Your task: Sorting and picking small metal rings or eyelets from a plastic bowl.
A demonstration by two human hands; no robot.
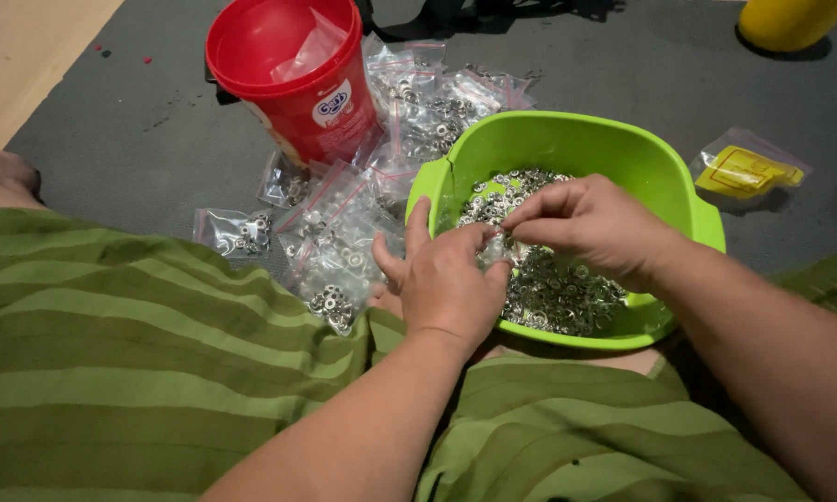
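At the far left, a strip of pale wooden floor [28, 56] borders a dark grey mat [139, 158]. A green striped cloth [139, 353] covers the person's lap in the foreground. Small clear zip bags of metal rings [335, 251] lie scattered on the mat, just beside a red plastic bucket [293, 79] that stands upright with crumpled clear plastic inside. Further bags pile up behind, between the bucket and a lime-green basin [613, 149]. The left hand [446, 284] sits at the basin's near left rim, its fingers [479, 240] pinched shut on a small clear bag [494, 249] held over the basin. The right hand [590, 223] reaches in from the right, its fingers [530, 209] closed together at the bag's mouth; whether they grip a ring cannot be told. Loose silver metal rings [558, 293] fill the basin's bottom. To the right lies a clear bag with a yellow insert [748, 170], and a yellow container [790, 20] stands at the top edge.
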